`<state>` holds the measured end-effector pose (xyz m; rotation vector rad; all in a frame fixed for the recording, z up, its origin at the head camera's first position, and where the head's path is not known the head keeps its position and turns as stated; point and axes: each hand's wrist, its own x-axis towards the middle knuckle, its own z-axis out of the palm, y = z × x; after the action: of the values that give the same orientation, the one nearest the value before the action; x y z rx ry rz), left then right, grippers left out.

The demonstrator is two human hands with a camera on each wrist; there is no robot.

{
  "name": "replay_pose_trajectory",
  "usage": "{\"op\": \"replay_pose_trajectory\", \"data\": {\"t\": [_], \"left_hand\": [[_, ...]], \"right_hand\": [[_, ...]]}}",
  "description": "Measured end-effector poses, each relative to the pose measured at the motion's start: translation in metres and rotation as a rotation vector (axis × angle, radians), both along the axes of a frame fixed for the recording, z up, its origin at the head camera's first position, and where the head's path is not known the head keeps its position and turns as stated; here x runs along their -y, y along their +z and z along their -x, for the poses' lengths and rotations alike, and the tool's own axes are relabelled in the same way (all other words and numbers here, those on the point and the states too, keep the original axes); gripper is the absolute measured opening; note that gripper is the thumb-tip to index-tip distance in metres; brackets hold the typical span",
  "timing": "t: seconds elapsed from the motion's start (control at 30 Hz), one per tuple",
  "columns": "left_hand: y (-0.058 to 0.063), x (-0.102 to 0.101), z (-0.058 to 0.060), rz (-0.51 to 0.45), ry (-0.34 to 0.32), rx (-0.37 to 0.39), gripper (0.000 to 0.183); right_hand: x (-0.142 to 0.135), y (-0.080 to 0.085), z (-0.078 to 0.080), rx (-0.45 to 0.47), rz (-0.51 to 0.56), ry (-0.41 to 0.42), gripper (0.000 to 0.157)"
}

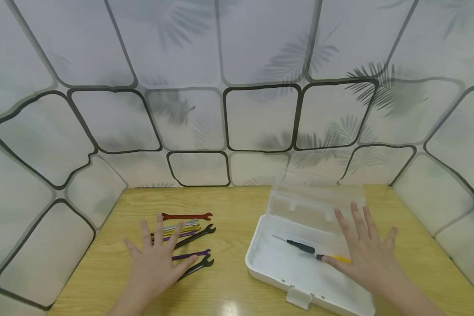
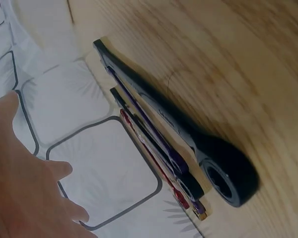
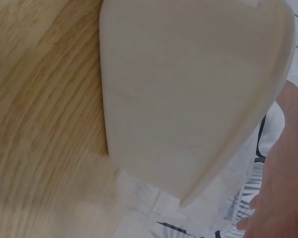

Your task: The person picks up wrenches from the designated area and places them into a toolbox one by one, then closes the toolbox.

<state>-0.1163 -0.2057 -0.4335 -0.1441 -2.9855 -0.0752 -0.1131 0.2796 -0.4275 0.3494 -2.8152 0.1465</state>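
Both hands hover with fingers spread and nothing held. My left hand (image 1: 154, 263) is above several combination wrenches, hiding their near ends: a red wrench (image 1: 185, 216) at the back, silver, yellow and purple ones, then a black wrench (image 1: 195, 237), with another black wrench (image 1: 198, 267) nearest. In the left wrist view, the nearest black wrench (image 2: 169, 116) shows its ring end, apart from the fingers. My right hand (image 1: 369, 259) is over a white toolbox (image 1: 254, 259) with its clear lid (image 1: 300, 206) raised. Inside lie a black screwdriver (image 1: 301, 246) and a yellow-and-black screwdriver (image 1: 341, 259), partly covered by the hand.
The wooden table (image 1: 229, 245) carries everything, with bare wood between the wrenches and the toolbox. Patterned cloth walls (image 1: 260, 118) stand at the back and both sides. A white latch (image 1: 299, 297) sticks out from the toolbox's front.
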Motion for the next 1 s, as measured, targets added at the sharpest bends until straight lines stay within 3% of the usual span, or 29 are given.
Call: {"op": "replay_pose_trajectory", "data": {"t": [0.43,0.63,1.0], "left_hand": [[0.009,-0.014,0.007,-0.086,-0.081,-0.045,0.093],[0.007,-0.027,0.009,-0.104,-0.114,-0.020,0.093],[-0.001,-0.064,0.022,-0.100,-0.239,-0.032,0.094]], "right_hand": [[-0.011,0.001,-0.005,0.023,-0.008,-0.056,0.130],[-0.019,0.000,-0.008,-0.003,0.003,-0.057,0.128],[-0.031,-0.002,-0.014,0.000,-0.012,-0.085,0.125]]}}
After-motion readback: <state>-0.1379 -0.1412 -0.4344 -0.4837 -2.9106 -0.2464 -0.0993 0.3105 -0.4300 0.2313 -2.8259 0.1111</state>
